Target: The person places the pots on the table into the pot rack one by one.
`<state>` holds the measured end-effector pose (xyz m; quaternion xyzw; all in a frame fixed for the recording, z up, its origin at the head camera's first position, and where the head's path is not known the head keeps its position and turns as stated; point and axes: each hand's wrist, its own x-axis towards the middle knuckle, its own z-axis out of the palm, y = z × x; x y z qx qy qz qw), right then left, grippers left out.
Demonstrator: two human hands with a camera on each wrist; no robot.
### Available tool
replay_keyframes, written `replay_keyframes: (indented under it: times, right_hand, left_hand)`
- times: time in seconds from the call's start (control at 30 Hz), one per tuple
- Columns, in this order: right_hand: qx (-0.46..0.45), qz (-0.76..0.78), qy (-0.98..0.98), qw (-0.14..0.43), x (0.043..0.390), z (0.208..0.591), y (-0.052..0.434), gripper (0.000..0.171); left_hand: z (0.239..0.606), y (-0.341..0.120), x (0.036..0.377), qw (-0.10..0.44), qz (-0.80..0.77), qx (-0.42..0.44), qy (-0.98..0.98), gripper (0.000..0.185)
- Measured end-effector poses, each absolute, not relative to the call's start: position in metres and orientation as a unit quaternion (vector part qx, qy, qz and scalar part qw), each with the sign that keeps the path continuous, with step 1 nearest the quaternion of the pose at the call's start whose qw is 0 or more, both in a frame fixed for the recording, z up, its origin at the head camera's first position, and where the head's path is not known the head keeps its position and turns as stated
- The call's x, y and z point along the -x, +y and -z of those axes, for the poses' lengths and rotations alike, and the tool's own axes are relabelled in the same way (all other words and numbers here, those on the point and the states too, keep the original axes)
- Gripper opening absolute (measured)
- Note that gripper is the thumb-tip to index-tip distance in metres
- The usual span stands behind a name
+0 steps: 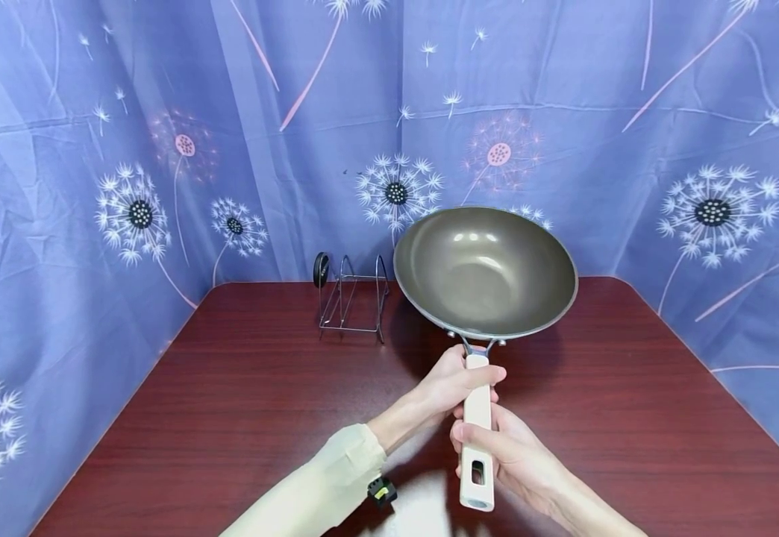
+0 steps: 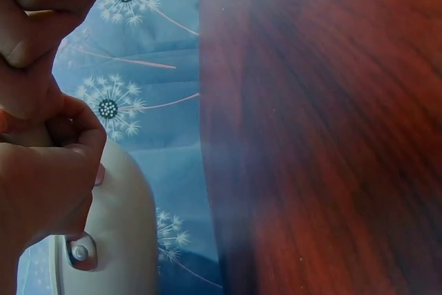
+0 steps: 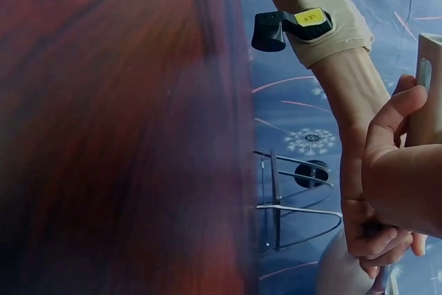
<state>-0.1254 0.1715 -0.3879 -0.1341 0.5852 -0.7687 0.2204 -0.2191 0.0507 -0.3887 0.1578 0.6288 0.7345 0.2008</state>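
Observation:
A wok (image 1: 483, 276) with a dark, glossy inside and a white handle (image 1: 477, 403) is held up above the table, its inside facing me and its handle pointing down toward me. My left hand (image 1: 453, 380) grips the handle close to the pan, thumb across its top. Lower down, my right hand (image 1: 513, 451) grips the same handle, thumb on top, above the hanging hole. The pale outer side of the wok (image 2: 128, 219) shows in the left wrist view. In the right wrist view, my right hand (image 3: 397, 157) partly covers my left hand (image 3: 376, 236).
A wire rack (image 1: 349, 329) with a black round piece (image 1: 321, 269) at its left stands at the back of the dark red table (image 1: 248, 403), left of the wok. A blue dandelion-print curtain (image 1: 309, 149) hangs behind and at both sides.

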Motion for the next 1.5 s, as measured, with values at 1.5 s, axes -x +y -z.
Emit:
replay_keyframes:
  times: [1.5]
  right_hand:
    - [0.215,0.706,0.673,0.044,0.116,0.362,0.121,0.035]
  left_hand:
    - [0.331,0.008,0.211,0.033,-0.734,-0.276,0.62,0.056]
